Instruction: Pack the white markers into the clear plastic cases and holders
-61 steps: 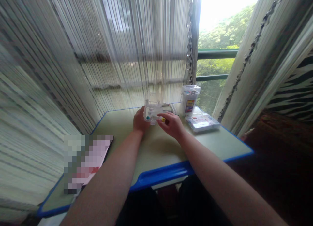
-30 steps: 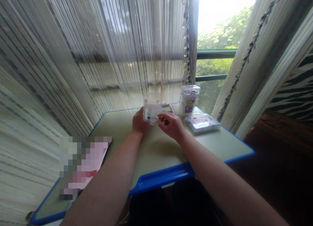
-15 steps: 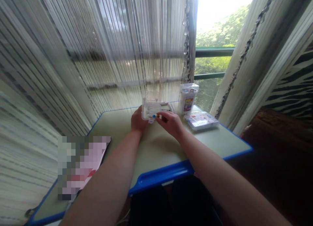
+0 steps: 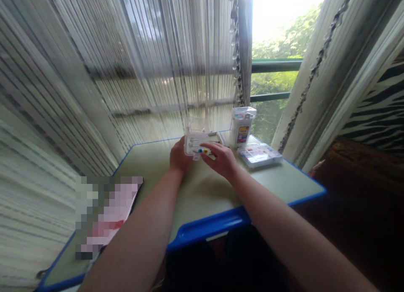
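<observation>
My left hand (image 4: 179, 157) is closed around the left side of a small clear plastic case (image 4: 190, 148), raised over the table with its see-through lid (image 4: 196, 124) tipped up at the back. Small white and metallic-looking pieces lie inside, too small to name. A small item with a blue part (image 4: 200, 150) and a yellow part (image 4: 205, 151) rests at the case's front. Around it, my right hand (image 4: 222, 158) has thumb and fingers apart at the case's right side. Whether a fingertip touches the item is hard to see.
At the back right of the blue-edged table (image 4: 195, 203) stands a tall clear-lidded container (image 4: 242, 128). A flat clear compartment box (image 4: 260, 155) lies before it. Pen-like sticks (image 4: 221, 137) lie behind my right hand. A blurred pink object (image 4: 110, 216) is at the left.
My right thumb and fingers have spread from their pinch on the blue and yellow item, which now lies in the case. The case has shifted slightly to the right and down.
</observation>
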The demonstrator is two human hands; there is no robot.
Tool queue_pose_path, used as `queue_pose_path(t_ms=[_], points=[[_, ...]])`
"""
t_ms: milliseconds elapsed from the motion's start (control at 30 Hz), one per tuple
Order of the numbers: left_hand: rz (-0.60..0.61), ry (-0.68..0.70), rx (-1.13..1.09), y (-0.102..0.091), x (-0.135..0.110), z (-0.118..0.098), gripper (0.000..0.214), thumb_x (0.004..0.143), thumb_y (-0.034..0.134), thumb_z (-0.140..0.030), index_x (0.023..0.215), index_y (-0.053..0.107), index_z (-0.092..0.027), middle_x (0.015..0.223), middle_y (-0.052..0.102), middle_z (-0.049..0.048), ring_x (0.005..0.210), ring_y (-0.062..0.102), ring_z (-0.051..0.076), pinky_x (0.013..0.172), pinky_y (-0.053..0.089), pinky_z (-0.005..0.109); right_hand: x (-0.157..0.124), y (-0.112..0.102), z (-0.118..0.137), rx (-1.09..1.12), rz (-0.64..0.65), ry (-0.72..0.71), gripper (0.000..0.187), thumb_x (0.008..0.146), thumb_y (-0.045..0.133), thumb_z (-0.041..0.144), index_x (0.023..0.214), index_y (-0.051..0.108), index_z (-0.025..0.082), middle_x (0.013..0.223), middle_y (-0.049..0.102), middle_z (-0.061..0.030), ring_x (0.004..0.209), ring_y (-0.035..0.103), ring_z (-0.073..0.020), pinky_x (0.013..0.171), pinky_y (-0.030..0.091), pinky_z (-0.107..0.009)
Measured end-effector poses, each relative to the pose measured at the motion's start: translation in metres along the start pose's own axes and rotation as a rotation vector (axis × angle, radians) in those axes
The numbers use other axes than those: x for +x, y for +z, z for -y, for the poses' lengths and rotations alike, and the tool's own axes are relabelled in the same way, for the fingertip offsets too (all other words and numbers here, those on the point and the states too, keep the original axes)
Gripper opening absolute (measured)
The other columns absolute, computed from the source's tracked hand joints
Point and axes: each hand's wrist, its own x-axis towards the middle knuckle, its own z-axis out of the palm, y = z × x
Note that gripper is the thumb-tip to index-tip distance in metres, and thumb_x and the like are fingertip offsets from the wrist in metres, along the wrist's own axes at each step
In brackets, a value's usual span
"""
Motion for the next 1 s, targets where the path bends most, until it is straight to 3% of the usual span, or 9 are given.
queue_pose_path(t_ms=[167,433,600,1000], points=[[0.008,0.03,-0.017,-0.0017,-0.0008,-0.0018,0.028,0.075,0.061,-0.036,0.096,0.057,-0.017,0.092,0.071,0.0096,0.086,0.067,0.023,0.073,0.052,0.03,0.0002,0.0021,-0.001,-0.004,0.002,0.001,0.017,0.083,0.06,0.028,0.094,0.071,0.021,0.088,0.071,-0.0062,0.069,0.063,-0.0137,0.067,0.048,-0.024],[0.01,0.021,0.001,-0.0007,-0.0013,-0.0025,0.026,0.076,0.059,-0.034,0.097,0.057,-0.019,0.091,0.071,0.0089,0.083,0.068,0.023,0.072,0.051,0.03,0.0007,0.0002,0.0015,-0.012,0.027,0.015,0.02,0.08,0.062,0.027,0.098,0.069,0.022,0.089,0.069,-0.0049,0.061,0.058,-0.0109,0.061,0.044,-0.022],[0.003,0.036,-0.017,0.0002,-0.0008,-0.0021,0.025,0.075,0.059,-0.034,0.095,0.057,-0.019,0.09,0.071,0.0083,0.084,0.068,0.023,0.072,0.051,0.03,0.0018,0.0009,0.001,-0.024,0.027,0.028,0.013,0.081,0.061,0.028,0.088,0.069,0.021,0.082,0.067,-0.0031,0.059,0.055,-0.0099,0.06,0.043,-0.021],[-0.013,0.054,-0.003,0.0014,-0.0015,-0.0004,0.026,0.073,0.061,-0.033,0.095,0.057,-0.019,0.087,0.07,0.0075,0.079,0.067,0.022,0.068,0.05,0.028,0.002,0.0027,0.002,-0.004,0.008,0.045,0.01,0.078,0.062,0.026,0.084,0.067,0.021,0.076,0.065,-0.0015,0.058,0.053,-0.0105,0.06,0.042,-0.022]])
